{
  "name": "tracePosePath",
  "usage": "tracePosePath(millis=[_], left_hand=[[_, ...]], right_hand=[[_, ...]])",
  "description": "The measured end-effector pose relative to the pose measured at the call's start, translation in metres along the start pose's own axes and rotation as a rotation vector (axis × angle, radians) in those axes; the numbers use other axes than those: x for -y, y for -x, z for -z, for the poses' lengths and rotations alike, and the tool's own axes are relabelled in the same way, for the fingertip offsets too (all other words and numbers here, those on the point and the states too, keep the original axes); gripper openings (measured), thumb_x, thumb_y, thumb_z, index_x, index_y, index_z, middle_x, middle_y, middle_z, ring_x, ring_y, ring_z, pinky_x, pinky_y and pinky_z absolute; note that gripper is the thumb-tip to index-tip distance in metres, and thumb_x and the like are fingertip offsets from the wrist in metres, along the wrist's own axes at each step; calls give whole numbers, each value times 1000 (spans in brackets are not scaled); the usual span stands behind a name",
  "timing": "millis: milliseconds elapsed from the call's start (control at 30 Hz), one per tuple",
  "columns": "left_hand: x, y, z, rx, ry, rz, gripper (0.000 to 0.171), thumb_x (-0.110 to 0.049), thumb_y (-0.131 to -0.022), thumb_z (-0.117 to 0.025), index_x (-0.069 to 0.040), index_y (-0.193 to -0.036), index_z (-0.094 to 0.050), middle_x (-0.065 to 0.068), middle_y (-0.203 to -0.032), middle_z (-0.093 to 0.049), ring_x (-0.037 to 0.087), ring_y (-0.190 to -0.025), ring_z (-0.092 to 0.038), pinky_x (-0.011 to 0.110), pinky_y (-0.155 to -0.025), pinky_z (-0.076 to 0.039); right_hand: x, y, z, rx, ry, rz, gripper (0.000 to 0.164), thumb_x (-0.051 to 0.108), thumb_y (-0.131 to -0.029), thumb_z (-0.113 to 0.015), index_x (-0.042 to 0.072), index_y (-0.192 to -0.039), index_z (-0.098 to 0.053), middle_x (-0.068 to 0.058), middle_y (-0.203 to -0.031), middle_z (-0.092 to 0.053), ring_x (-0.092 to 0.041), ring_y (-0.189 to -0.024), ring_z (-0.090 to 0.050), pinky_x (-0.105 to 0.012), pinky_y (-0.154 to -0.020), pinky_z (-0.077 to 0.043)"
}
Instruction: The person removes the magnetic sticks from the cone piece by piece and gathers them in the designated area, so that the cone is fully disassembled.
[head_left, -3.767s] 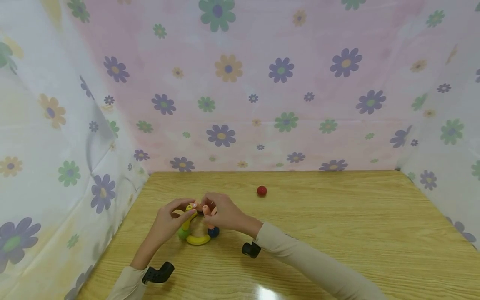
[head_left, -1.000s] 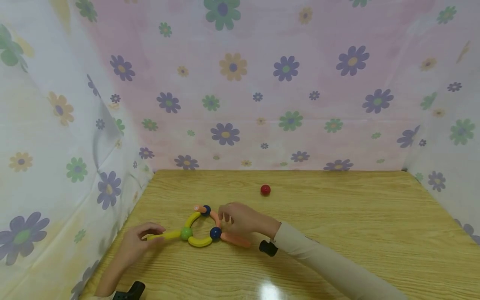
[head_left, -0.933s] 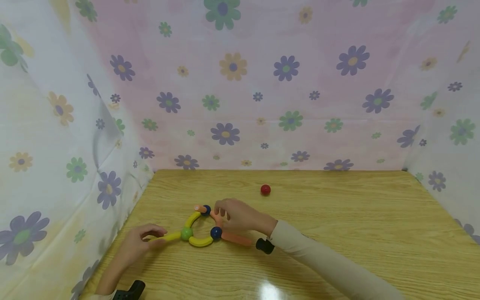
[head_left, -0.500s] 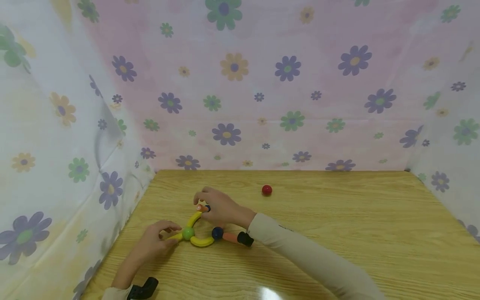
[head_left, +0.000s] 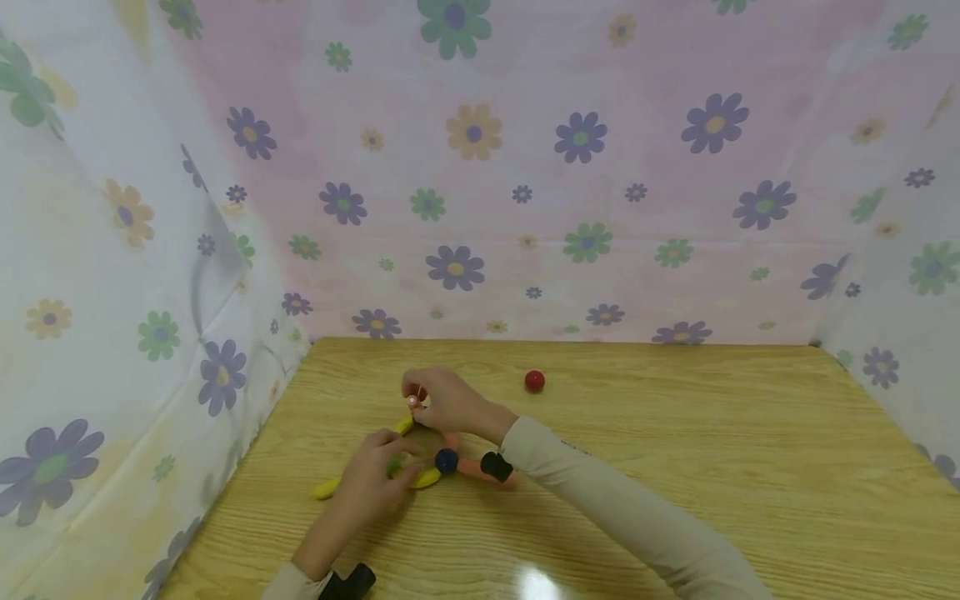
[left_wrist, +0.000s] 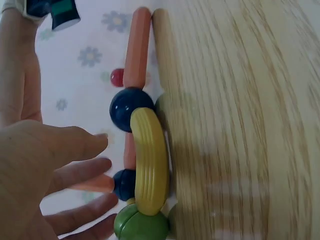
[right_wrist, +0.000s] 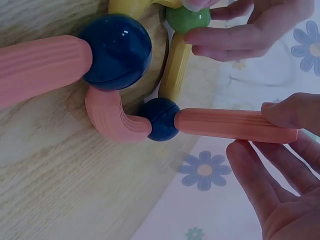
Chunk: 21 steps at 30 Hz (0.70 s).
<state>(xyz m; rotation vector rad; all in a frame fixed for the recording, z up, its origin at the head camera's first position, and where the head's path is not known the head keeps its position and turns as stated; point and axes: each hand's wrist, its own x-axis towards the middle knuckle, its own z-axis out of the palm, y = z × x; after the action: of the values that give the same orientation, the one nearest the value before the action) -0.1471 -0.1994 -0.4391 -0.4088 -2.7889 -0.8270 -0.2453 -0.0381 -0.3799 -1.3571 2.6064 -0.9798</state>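
Observation:
A ring of magnetic rods and balls lies on the wooden table. My right hand (head_left: 453, 404) pinches the free end of a straight coral rod (right_wrist: 230, 124) between thumb and fingers; its other end meets a dark blue ball (right_wrist: 160, 119). Around the green ball (left_wrist: 141, 222) my left hand (head_left: 371, 475) is spread, fingers loosely bent. In the left wrist view its thumb stands apart from that ball. A curved yellow rod (left_wrist: 151, 162) links the green ball to the nearer blue ball (head_left: 446, 461). From there a curved coral rod (right_wrist: 112, 117) runs to the farther blue ball.
A straight yellow rod (head_left: 327, 489) points left from beneath the left hand. Another straight coral rod (left_wrist: 137, 47) sticks out to the right of the nearer blue ball. Farther back sits a red ball (head_left: 534, 381). Flowered cloth (head_left: 495, 183) walls the table's back and sides.
My left hand has left the straight yellow rod and moved right to the green ball. My right hand has moved left and back, taken the coral rod's end and tipped it up.

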Motion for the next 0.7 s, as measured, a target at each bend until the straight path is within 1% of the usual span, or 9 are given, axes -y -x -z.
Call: tracePosePath(millis=[67,133,233,300,367,433,567,633,700], left_hand=[[-2,-1,-3,9,7,26,18,-26,-82,-76,-14,-94,-72,3,-99,-59,24,-95,-55,42,-74,-48],[-3,-2,-5,20,-6,58,24,-34,-82,-75,-14,-95,-72,2,-99,-58,23,-95,-55,42,-73,-49],[-4,-3,-8,12,-66,73,36,-44,-80,-73,-14,-98,-70,3,-100,-58,24,-96,-55,42,-71,-49],[-4,-5,-10,14,-124,72,46,-51,-79,-71,-14,-104,-68,6,-103,-57,25,-95,-55,42,-69,-49],[-5,-7,-12,24,-164,67,54,-56,-78,-69,-13,-110,-66,9,-107,-56,28,-97,-54,44,-70,-49],[-8,-9,-12,46,-187,78,61,-60,-78,-67,-13,-118,-63,11,-111,-54,30,-99,-53,47,-72,-48],[-13,-14,-13,94,-215,106,67,-61,-80,-63,-14,-128,-56,14,-117,-52,32,-103,-51,54,-76,-45],[-16,-17,-14,110,-233,114,69,-63,-82,-60,-14,-130,-54,15,-118,-51,32,-105,-50,56,-77,-43],[-20,-21,-16,110,-250,117,68,-63,-84,-57,-13,-129,-54,16,-118,-51,33,-105,-50,56,-74,-43]], right_hand=[[-3,2,3,-9,-24,-12,10,2,-85,-63,6,-93,-59,0,-88,-59,-19,-86,-59,-22,-71,-46],[-8,2,5,-16,-37,-22,10,3,-85,-63,5,-94,-60,1,-87,-58,-16,-83,-58,-22,-69,-46],[-18,4,8,-30,-47,-18,9,3,-84,-62,4,-92,-59,1,-84,-56,-13,-77,-55,-23,-66,-46],[-24,5,10,-39,-45,-12,7,3,-84,-61,6,-89,-58,1,-83,-55,-12,-74,-54,-23,-66,-46],[-29,8,13,-44,-51,-18,6,2,-83,-60,6,-87,-57,0,-83,-56,-12,-71,-53,-23,-64,-45],[-33,11,16,-41,-55,-33,7,1,-82,-60,6,-86,-58,-1,-84,-57,-13,-69,-53,-23,-63,-45],[-40,17,22,-22,-62,-75,9,-2,-82,-61,5,-88,-61,-4,-85,-59,-14,-68,-53,-24,-61,-45],[-42,20,25,-13,-64,-88,10,-3,-82,-62,4,-89,-63,-5,-85,-60,-15,-69,-54,-24,-61,-46],[-44,23,29,-9,-62,-89,11,-4,-81,-63,2,-90,-64,-6,-86,-61,-15,-72,-56,-25,-63,-47]])
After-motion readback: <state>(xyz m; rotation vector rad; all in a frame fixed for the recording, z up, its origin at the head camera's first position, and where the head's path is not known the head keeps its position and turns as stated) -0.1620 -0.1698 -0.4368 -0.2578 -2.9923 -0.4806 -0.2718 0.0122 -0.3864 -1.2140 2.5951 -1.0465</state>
